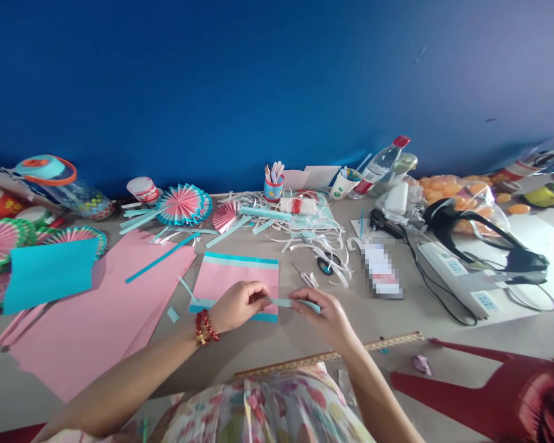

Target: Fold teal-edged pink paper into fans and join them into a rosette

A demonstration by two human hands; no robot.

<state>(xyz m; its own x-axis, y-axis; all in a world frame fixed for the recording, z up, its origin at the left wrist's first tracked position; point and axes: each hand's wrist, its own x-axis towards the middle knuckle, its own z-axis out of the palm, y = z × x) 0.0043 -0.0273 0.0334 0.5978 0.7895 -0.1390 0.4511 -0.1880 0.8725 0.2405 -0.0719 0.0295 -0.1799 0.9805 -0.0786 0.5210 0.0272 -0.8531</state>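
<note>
A narrow pale-blue paper strip (281,302) is stretched level between my two hands. My left hand (239,306) pinches its left end, over the lower right part of a pink sheet (235,280) edged with blue bands along its top and bottom. My right hand (324,312) is closed on the strip's other end, above the grey table just right of that sheet. Beyond my right hand lie a small craft knife (310,280) and a dark roll of tape (327,263). My fingers partly hide both ends of the strip.
Large pink sheets (96,307) and a blue sheet (50,274) lie left. Paper fans (183,205), curled scraps (323,237), a pen cup (273,187) and a bottle (381,166) line the blue wall. A power strip (461,277) sits right; a patterned edge strip (327,355) lies near me.
</note>
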